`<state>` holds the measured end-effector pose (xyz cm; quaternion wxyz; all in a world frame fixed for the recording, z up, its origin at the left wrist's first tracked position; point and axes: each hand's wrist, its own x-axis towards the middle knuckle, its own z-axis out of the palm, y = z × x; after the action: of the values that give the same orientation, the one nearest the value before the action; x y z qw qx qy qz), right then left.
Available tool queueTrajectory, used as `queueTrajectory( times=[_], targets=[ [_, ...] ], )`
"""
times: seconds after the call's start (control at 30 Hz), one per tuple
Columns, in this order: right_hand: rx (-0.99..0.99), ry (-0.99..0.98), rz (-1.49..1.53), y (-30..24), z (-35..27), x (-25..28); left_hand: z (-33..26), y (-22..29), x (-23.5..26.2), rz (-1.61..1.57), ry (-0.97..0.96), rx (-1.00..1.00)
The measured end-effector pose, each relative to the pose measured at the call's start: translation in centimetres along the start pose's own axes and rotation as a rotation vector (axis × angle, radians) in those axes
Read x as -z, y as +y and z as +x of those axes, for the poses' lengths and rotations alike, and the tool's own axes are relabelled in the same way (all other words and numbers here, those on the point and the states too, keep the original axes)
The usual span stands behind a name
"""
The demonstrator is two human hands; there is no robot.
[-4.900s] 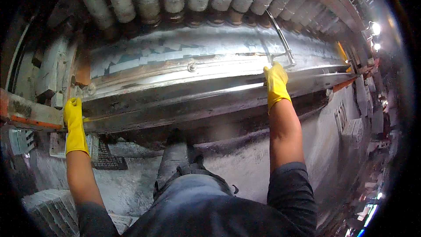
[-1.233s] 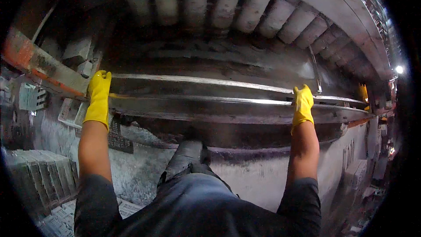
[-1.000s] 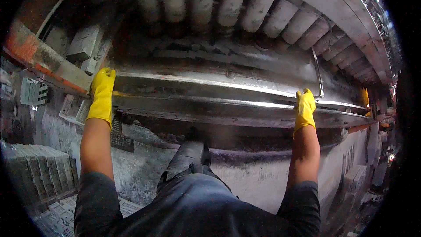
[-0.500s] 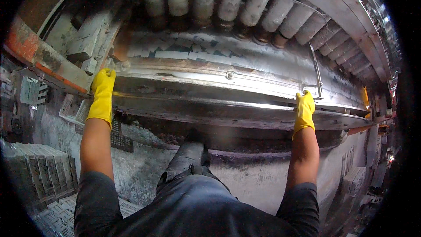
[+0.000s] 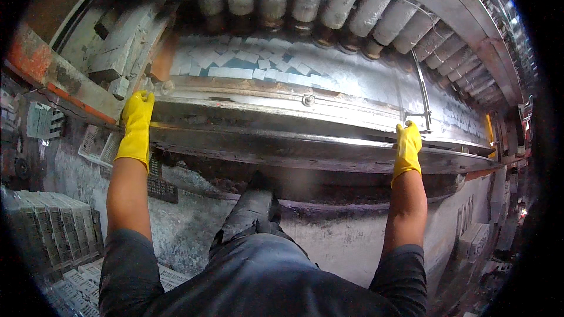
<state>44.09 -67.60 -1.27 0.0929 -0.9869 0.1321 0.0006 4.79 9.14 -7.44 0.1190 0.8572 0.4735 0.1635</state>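
Note:
Both my hands wear yellow rubber gloves. My left hand point(image 5: 136, 126) grips the left end of a long shiny metal tray point(image 5: 282, 141) that spans the picture. My right hand point(image 5: 407, 148) grips the same tray's near edge toward the right. The tray lies level over a conveyor of grey rollers point(image 5: 329, 0). Many small pale rectangular pieces point(image 5: 247, 64) lie on the surface just beyond the tray.
A rusty orange steel beam point(image 5: 53, 76) runs at the left. Stacks of grey crates point(image 5: 53, 235) sit at the lower left. A thin metal rod point(image 5: 422, 91) stands near my right hand. My leg and foot point(image 5: 252, 205) point toward the machine's dusty base.
The view has tilted up along the rollers, showing the pale pieces beyond the tray. Both hands keep their grip on the tray, in about the same places.

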Motion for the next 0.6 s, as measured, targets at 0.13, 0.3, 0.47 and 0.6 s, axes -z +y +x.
queueTrajectory(
  times=[0.13, 0.3, 0.47, 0.6],
  targets=[
    [0.014, 0.017, -0.036, -0.1, 0.3, -0.2, 0.2, -0.4, 0.0, -0.028, 0.004, 0.003],
    [0.01, 0.017, -0.035, 0.5, 0.7, -0.6, -0.9, 1.6, 1.2, -0.002, -0.01, 0.004],
    [0.013, 0.027, -0.021, 0.2, 0.2, -0.3, -1.3, 2.0, 1.4, -0.029, 0.029, -0.034],
    [-0.011, 0.006, -0.013, 0.0, 0.4, -0.3, -1.2, 1.8, 1.7, -0.024, 0.02, -0.037]
  ],
)
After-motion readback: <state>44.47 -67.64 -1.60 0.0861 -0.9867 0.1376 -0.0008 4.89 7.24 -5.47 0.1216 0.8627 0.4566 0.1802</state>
